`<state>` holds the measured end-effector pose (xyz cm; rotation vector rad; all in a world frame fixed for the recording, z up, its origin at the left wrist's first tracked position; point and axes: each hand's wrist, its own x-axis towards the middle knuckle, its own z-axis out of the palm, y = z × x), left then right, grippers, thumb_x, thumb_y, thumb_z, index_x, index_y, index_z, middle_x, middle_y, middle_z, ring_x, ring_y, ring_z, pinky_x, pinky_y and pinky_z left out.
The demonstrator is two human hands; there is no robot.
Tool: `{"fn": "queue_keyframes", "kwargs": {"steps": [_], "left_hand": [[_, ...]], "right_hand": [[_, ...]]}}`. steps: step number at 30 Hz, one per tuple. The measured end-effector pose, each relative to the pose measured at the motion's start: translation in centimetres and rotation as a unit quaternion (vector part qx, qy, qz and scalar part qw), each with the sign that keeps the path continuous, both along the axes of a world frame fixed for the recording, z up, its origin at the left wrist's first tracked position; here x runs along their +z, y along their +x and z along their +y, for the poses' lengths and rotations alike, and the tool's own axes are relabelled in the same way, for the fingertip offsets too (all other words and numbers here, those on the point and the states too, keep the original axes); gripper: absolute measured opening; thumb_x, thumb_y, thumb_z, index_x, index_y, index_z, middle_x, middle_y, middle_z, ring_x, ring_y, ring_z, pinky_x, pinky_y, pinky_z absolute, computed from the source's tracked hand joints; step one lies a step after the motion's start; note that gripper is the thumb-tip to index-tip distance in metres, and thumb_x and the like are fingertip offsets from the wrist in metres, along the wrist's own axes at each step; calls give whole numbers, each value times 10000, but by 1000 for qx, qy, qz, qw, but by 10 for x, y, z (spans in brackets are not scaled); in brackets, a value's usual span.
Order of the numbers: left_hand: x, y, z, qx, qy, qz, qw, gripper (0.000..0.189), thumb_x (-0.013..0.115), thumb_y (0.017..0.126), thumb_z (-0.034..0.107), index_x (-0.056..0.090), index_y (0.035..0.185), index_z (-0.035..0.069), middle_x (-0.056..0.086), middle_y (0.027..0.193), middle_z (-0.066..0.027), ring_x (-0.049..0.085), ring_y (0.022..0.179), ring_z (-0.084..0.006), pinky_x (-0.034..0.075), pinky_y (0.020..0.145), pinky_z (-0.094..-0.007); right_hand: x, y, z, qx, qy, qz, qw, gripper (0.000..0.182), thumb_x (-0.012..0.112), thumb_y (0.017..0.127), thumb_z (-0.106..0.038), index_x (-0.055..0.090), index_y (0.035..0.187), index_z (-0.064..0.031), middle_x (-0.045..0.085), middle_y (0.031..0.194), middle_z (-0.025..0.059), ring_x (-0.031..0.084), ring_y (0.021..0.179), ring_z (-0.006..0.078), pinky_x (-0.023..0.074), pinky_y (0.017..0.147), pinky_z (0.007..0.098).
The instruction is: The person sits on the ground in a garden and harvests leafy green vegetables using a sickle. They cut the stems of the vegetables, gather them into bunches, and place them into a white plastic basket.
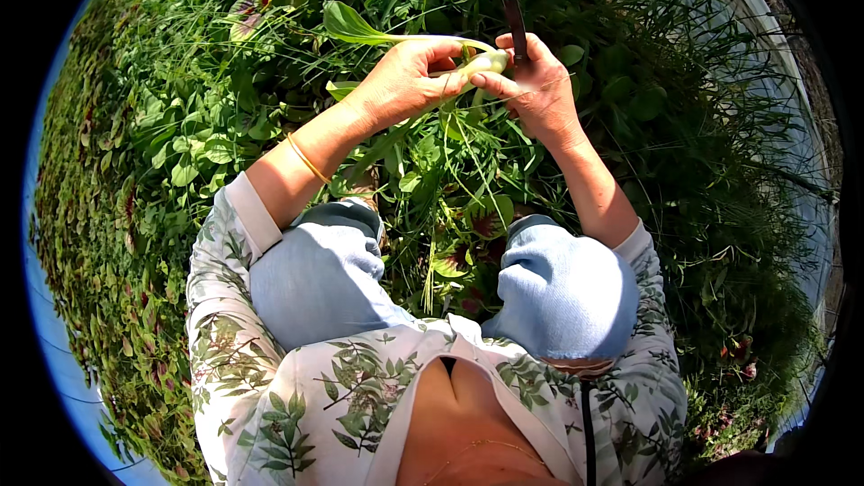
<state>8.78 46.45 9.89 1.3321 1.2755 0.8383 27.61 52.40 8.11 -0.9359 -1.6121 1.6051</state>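
My left hand [422,74] is closed around a leafy green vegetable [487,63] with pale, thick stalks, its base pointing right. One broad leaf [351,23] sticks out to the left above the hand. The thumb of my right hand [536,84] touches the pale base, and the same hand holds a sickle-like curved knife [507,3]. Its dark blade points up and bends left at the tip. Most of the knife's handle is hidden in the palm.
Dense leafy plants [196,142] and long grass surround me, some leaves red and green [256,5]. Greenery also grows between my bent, denim-covered knees [570,290]. Pale sheeting [800,128] curves along the right edge; blue shows at the far left.
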Motion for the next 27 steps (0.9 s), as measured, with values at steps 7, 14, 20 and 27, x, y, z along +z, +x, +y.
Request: {"fn": "queue_keyframes", "kwargs": {"steps": [7, 14, 20, 27], "left_hand": [[11, -17, -2, 16, 27, -19, 999, 319, 525, 886, 153, 568, 1158, -6, 638, 905, -27, 590, 759, -78, 484, 720, -203], [1, -35, -9, 18, -170, -263, 950, 247, 538, 824, 125, 583, 1028, -8, 624, 913, -55, 598, 774, -114, 477, 760, -237], [4, -20, -11, 35, -88, -11, 995, 348, 666, 853, 272, 516, 1077, 51, 620, 957, -46, 577, 885, -100, 455, 775, -229], [19, -22, -12, 37, -118, -137, 983, 354, 657, 854, 297, 593, 1099, 50, 628, 931, 8, 555, 782, -45, 431, 649, -190]], "right_hand": [[-18, 21, 24, -70, 155, -186, 968, 177, 684, 775, -49, 587, 922, -24, 663, 814, 46, 623, 705, 77, 503, 627, 232], [-2, 8, 6, 66, -88, 69, 992, 343, 725, 800, -149, 597, 1098, -37, 643, 865, 20, 509, 515, 19, 401, 403, 167], [2, -4, -4, 98, -51, -3, 994, 289, 729, 784, -112, 599, 1027, -24, 603, 721, -20, 500, 516, 20, 399, 441, 181], [-5, 7, 15, -105, 422, -273, 858, 283, 685, 783, -145, 594, 1050, -128, 606, 986, 32, 639, 638, 208, 519, 535, 304]]}}
